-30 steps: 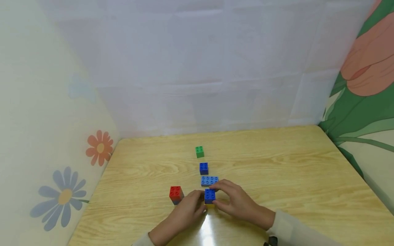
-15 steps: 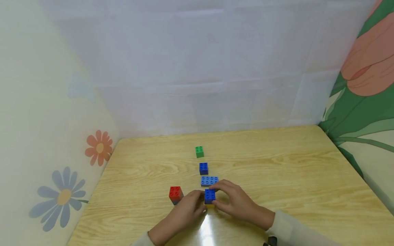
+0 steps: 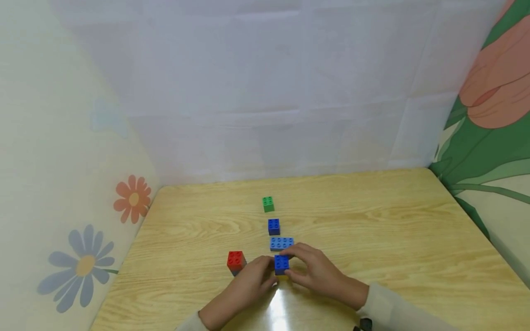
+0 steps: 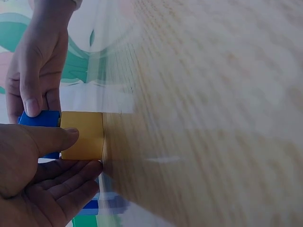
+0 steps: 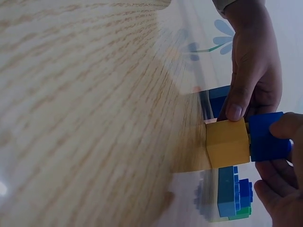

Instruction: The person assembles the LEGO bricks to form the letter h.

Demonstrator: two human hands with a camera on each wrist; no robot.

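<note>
A yellow building brick (image 5: 227, 143) stands on the table, and my left hand (image 3: 248, 280) pinches it low down between thumb and fingers. On top of it sits a dark blue brick (image 3: 281, 264), gripped on its sides by the thumb and fingers of my right hand (image 3: 319, 274). A narrow gap shows between the two bricks in the right wrist view. From above, the blue brick and the hands hide most of the yellow one. Left of my left hand is a red brick (image 3: 236, 259) stacked on a blue brick (image 5: 218, 100).
Behind the hands, a light blue long brick (image 3: 282, 243), another dark blue brick (image 3: 274, 226) and a green brick (image 3: 268, 203) lie in a rough line going away on the wooden table (image 3: 372, 220). A white sheet (image 3: 265, 92) hangs behind the table, with painted walls on both sides.
</note>
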